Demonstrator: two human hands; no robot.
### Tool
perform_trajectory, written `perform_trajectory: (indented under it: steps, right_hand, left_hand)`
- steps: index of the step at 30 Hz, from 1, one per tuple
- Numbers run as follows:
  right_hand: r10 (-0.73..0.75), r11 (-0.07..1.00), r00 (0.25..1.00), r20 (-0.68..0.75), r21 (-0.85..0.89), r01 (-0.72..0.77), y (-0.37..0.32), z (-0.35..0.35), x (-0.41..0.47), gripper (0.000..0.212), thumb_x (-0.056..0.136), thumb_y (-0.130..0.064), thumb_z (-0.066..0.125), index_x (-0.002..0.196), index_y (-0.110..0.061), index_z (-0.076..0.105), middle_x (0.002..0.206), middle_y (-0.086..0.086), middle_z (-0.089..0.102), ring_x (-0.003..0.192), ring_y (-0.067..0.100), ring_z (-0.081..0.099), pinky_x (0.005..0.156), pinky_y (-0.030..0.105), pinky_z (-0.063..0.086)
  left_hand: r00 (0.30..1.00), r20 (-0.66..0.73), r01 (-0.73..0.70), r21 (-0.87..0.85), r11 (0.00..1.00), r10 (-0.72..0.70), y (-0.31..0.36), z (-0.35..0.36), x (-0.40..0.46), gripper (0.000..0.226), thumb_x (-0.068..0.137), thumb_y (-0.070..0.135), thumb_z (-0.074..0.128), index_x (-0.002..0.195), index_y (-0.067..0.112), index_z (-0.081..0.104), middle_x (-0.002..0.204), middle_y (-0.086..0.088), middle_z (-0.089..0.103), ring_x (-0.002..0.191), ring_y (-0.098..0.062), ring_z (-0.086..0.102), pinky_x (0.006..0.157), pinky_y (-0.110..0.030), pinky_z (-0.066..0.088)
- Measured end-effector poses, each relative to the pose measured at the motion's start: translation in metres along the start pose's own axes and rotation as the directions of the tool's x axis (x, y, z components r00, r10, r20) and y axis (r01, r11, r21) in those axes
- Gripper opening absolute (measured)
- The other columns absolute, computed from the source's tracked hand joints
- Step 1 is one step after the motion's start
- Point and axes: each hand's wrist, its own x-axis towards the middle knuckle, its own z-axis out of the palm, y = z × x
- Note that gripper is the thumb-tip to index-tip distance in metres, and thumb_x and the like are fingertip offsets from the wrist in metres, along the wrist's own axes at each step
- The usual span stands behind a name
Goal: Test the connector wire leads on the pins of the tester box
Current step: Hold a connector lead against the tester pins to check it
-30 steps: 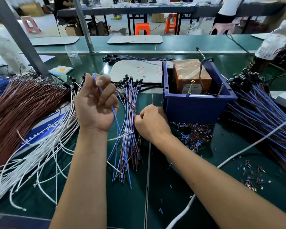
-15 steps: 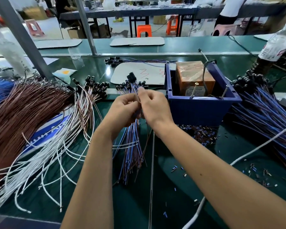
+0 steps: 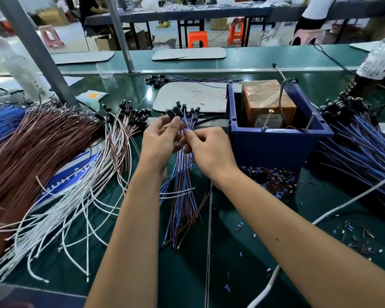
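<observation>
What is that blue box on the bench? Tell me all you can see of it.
The blue box is an open-topped bin that looks like plastic, standing upright on the green bench right of the hands. Inside sits an orange-brown block wrapped in clear film, with a label too blurred to read. Two metal pins lean at its front rim, and a dark cable loops in. Neither hand touches it.

Tester box [image 3: 273,147] right of connector wires [image 3: 182,196]; loose wire pile [image 3: 38,152] at left.
</observation>
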Motion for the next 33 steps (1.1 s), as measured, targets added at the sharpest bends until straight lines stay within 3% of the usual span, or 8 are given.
perform_trajectory:
  steps: [2,4,10,18,22,26,30,33]
  right_hand:
    - [-0.037,0.999,0.999,-0.005,0.004,0.037,0.000,0.000,-0.003,0.043,0.105,-0.028,0.061,0.074,0.000,0.074,0.067,0.019,0.068,0.058,0.032,0.058,0.064,0.051,0.057]
    - [-0.084,0.996,0.995,-0.061,-0.009,0.083,0.000,-0.001,-0.005,0.044,0.104,-0.027,0.062,0.072,0.001,0.072,0.057,0.014,0.059,0.052,0.014,0.046,0.055,0.041,0.049]
    - [-0.247,0.968,0.938,-0.241,-0.103,0.229,-0.006,-0.004,-0.021,0.036,0.105,-0.022,0.063,0.075,-0.006,0.074,0.058,-0.004,0.056,0.054,0.009,0.046,0.057,0.026,0.033]
    - [-0.461,0.864,0.655,-0.599,-0.133,0.486,-0.059,-0.046,-0.032,0.021,0.100,-0.020,0.068,0.093,-0.003,0.079,0.092,0.008,0.059,0.090,0.015,0.052,0.079,0.036,0.050]
    - [-0.344,0.756,0.723,-0.599,0.280,0.592,-0.093,-0.097,-0.027,0.020,0.106,-0.005,0.053,0.093,-0.002,0.069,0.087,0.010,0.069,0.080,0.011,0.066,0.075,0.029,0.056]
    - [-0.325,0.777,0.736,-0.595,0.276,0.566,-0.107,-0.142,-0.020,0.037,0.111,-0.009,0.039,0.077,-0.014,0.055,0.064,-0.003,0.061,0.057,0.007,0.061,0.061,0.026,0.052]
    - [-0.498,0.848,0.742,-0.449,-0.075,0.524,-0.107,-0.151,-0.015,0.032,0.110,-0.020,0.041,0.082,-0.018,0.055,0.071,-0.009,0.056,0.057,0.000,0.048,0.062,0.021,0.043]
    - [-0.582,0.798,0.798,-0.156,-0.299,0.523,-0.092,-0.136,-0.022,0.032,0.110,-0.022,0.050,0.089,-0.008,0.069,0.068,-0.015,0.055,0.056,0.001,0.048,0.058,0.024,0.039]
  left_hand:
    - [1.000,0.009,0.024,-0.132,0.991,-0.023,0.002,0.003,-0.002,0.012,0.100,0.011,0.065,0.088,0.011,0.064,0.092,-0.011,0.070,0.081,-0.019,0.068,0.063,-0.026,0.060]
    - [0.999,0.001,0.036,-0.213,0.976,-0.037,0.002,0.002,-0.002,0.017,0.097,0.008,0.068,0.082,0.010,0.062,0.081,-0.007,0.072,0.073,-0.016,0.070,0.061,-0.026,0.059]
    - [0.972,-0.120,0.151,-0.341,0.928,-0.202,-0.002,-0.011,0.008,0.010,0.094,0.014,0.072,0.086,0.012,0.068,0.077,-0.004,0.076,0.063,-0.011,0.070,0.054,-0.020,0.057]
    - [0.908,-0.365,0.176,-0.109,0.978,-0.204,-0.021,-0.013,0.025,0.013,0.096,0.003,0.070,0.086,0.001,0.061,0.086,-0.014,0.067,0.051,-0.011,0.065,0.052,-0.018,0.054]
    - [0.856,-0.440,0.202,-0.197,0.959,-0.271,-0.016,-0.014,0.036,0.010,0.095,-0.003,0.068,0.092,-0.007,0.059,0.095,-0.019,0.070,0.052,-0.014,0.069,0.055,-0.022,0.057]
    - [0.819,-0.472,0.217,-0.271,0.938,-0.326,-0.008,-0.013,0.037,0.033,0.098,0.000,0.063,0.126,-0.004,0.048,0.101,-0.017,0.064,0.062,-0.017,0.070,0.062,-0.027,0.062]
    - [0.766,-0.638,0.084,0.216,0.973,0.075,0.012,0.018,0.009,0.028,0.096,0.018,0.065,0.119,0.008,0.053,0.132,-0.015,0.050,0.100,-0.017,0.061,0.076,-0.024,0.058]
    - [0.914,-0.300,-0.259,0.090,0.962,0.274,0.034,0.062,-0.030,0.031,0.098,0.046,0.049,0.101,0.021,0.068,0.113,-0.006,0.068,0.095,-0.015,0.060,0.081,-0.030,0.051]
